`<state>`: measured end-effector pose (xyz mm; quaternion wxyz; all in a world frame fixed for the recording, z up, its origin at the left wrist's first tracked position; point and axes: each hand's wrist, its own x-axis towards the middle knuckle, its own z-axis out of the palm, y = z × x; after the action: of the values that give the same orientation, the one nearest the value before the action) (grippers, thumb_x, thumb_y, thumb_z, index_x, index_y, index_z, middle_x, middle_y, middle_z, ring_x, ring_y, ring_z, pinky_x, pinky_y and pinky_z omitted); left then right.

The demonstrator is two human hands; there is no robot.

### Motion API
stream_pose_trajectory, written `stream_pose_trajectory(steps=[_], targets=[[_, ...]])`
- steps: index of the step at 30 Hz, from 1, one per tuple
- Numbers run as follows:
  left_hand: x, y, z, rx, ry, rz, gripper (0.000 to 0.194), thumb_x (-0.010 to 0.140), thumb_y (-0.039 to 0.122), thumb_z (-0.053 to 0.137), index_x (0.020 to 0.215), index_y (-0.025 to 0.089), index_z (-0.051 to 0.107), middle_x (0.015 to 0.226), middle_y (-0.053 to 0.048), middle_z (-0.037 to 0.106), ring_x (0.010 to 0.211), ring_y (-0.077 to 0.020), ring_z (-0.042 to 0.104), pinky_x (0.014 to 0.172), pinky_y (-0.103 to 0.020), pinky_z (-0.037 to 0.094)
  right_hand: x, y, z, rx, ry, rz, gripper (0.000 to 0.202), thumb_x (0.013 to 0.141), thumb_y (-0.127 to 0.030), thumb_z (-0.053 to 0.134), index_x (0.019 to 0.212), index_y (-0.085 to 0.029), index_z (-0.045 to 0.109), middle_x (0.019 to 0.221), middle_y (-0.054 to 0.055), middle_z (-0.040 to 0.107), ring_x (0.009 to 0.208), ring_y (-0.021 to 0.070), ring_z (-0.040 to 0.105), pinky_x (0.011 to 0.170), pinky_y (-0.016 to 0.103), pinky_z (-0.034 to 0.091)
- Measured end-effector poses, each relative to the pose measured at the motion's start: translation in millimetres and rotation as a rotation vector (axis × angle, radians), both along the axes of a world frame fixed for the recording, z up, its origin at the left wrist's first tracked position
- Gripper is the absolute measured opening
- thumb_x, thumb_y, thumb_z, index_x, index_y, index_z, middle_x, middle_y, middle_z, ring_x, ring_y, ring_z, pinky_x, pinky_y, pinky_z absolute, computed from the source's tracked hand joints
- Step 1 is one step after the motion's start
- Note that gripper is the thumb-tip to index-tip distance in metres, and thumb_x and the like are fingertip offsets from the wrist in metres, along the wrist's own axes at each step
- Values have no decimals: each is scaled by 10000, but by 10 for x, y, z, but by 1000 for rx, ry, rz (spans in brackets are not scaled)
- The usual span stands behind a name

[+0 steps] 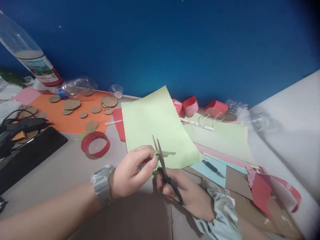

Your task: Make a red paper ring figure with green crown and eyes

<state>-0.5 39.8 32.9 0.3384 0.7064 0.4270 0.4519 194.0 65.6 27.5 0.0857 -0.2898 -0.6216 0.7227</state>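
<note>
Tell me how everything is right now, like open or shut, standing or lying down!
Scissors: slightly open
Left hand: pinching a small green paper piece
Right hand: gripping the scissors' handles
Light green paper sheet: spread out
Tall labelled bottle: standing
Clear blue-capped bottle: lying on its side
Glue gun: lying down
Cardboard discs: lying flat, some overlapping
Wristwatch: strapped on
</note>
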Motion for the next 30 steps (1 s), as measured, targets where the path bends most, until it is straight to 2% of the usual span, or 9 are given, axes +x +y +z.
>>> stream_pose_trajectory(steps=[7, 16, 30], targets=[[-8, -3, -6, -5, -26, -13, 284, 998, 262, 389, 722, 199, 413, 663, 7, 475, 588, -130, 426, 553, -249, 381, 4, 12, 27, 33, -36, 19, 592, 799, -775, 532, 765, -185, 504, 641, -34, 448, 591, 126, 384, 533, 251, 302], [-7, -6, 11, -11, -18, -8, 299, 995, 279, 380, 706, 206, 393, 653, 3, 483, 581, -136, 427, 539, -259, 387, 10, 4, 16, 20, -40, 6, 515, 828, -694, 586, 760, -190, 507, 641, -35, 451, 588, 128, 388, 534, 265, 304], [1, 2, 17, 6, -46, -5, 369, 1022, 324, 344, 671, 212, 353, 626, 19, 419, 571, -129, 379, 529, -264, 362, 5, 8, 13, 55, -69, 25, 599, 789, -783, 532, 757, -186, 509, 634, -41, 454, 586, 119, 387, 532, 241, 300]])
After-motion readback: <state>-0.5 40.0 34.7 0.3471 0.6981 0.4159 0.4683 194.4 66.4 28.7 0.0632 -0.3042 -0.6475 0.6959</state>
